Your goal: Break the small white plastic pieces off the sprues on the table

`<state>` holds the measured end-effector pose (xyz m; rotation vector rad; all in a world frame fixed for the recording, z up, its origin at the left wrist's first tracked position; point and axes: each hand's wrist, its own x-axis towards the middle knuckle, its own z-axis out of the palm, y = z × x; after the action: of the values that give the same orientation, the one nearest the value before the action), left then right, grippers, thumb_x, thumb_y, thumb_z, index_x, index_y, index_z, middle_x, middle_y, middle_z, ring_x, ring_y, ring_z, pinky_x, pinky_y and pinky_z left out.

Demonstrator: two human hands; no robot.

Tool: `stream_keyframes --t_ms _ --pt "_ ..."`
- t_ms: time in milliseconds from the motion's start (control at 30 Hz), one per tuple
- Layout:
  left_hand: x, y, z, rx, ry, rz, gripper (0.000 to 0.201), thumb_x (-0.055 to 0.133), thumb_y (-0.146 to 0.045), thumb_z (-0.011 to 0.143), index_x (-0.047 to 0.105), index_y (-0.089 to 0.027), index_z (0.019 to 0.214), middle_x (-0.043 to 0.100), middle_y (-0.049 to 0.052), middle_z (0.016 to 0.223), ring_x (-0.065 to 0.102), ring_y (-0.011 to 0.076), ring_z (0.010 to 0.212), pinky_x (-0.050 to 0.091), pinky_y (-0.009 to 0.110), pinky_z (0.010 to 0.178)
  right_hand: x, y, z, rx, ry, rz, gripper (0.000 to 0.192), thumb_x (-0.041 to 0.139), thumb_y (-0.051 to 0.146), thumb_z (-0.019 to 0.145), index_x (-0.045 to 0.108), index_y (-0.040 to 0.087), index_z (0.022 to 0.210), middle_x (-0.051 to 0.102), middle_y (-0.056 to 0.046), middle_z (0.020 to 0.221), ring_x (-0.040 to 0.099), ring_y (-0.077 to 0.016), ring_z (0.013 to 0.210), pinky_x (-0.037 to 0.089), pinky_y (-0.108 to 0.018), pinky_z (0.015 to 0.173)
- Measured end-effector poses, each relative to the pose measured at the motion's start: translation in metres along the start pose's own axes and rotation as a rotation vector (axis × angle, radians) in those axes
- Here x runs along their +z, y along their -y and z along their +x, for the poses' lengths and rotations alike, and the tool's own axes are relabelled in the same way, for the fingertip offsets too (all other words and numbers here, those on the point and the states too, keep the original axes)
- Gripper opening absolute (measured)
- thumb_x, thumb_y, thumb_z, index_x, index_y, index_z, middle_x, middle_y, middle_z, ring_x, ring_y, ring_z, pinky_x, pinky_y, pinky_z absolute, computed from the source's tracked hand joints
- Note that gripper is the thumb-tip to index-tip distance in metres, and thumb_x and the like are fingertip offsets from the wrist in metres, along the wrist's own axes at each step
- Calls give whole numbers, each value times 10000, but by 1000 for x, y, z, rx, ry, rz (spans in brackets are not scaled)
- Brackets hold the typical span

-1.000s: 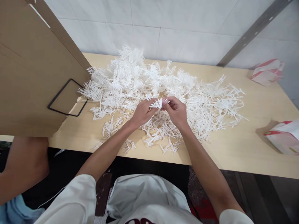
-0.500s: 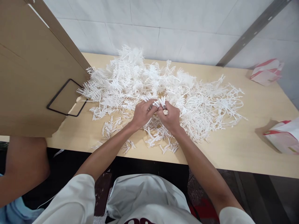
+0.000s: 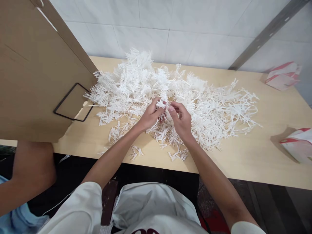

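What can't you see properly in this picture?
Head view:
- The white plastic piece between the left hand and right hand: fingers cover most of it.
- The cardboard box: cut off by the left and top edges.
- The red-and-white bag: cut off by the right edge.
- Table under the plastic pile: hidden.

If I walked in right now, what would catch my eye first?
A big tangled heap of white plastic sprigs sprawls across the middle of the pale wooden table. At its near edge the left hand and right hand pinch one small sprig between them. A tall cardboard box stands at the left.
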<state>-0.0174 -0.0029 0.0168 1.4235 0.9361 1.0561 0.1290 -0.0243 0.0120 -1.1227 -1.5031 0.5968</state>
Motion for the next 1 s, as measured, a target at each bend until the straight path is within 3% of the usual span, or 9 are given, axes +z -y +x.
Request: stream_keyframes --t_ms 167,300,400,533,700,800,867,1000 --pt "0 1 -2 3 93 81 380 540 -561 855 471 -253 1067 572 14 848 556 107 619 476 239 505 -2 -7 6 68 83 62 275 606 447 853 644 256 1048 686 -27 1008 648 -123 810 544 -271 699" --pt "0 1 -3 20 99 155 272 466 -474 912 459 -235 1042 561 -4 752 567 103 581 453 226 504 -6 -10 6 -8 103 11 245 561 449 884 661 245 975 697 -12 917 655 -129 781 543 -287 722" --pt "1 1 -4 26 57 274 173 407 -367 931 445 -229 1029 530 -40 642 543 97 508 406 225 499 -7 -10 5 -103 91 -178 231 514 427 919 642 237 953 681 -12 863 625 -124 743 501 -276 680" --pt "2 3 -5 94 -36 604 150 433 -264 876 471 -219 1014 459 -74 529 426 97 439 297 235 496 -5 -13 3 -215 96 -476 215 451 372 949 580 223 862 625 -19 782 543 -126 660 391 -274 582" --pt "6 4 -6 141 -116 789 133 456 -261 848 496 -215 966 360 -82 467 294 99 420 217 252 505 -1 -18 1 -348 78 -618 274 398 300 959 490 220 714 554 -4 659 455 -118 581 297 -279 522" --pt "6 6 -5 121 -163 722 144 470 -276 854 491 -212 981 396 -79 469 337 103 420 240 251 496 0 -18 -2 -355 33 -600 279 432 328 955 497 220 706 548 11 630 437 -103 550 284 -271 501" --pt "4 9 -2 93 -180 564 178 449 -314 893 473 -214 1039 466 -70 503 414 101 424 295 238 480 -1 -15 -3 -322 -11 -526 250 467 347 944 536 223 738 562 11 645 463 -104 564 325 -266 516" --pt "-2 12 3 37 -153 183 296 396 -452 949 426 -238 1151 562 -37 617 531 92 446 398 219 449 -3 -7 -1 -224 -10 -292 190 482 336 937 621 242 1026 647 -42 954 600 -148 854 483 -294 709"
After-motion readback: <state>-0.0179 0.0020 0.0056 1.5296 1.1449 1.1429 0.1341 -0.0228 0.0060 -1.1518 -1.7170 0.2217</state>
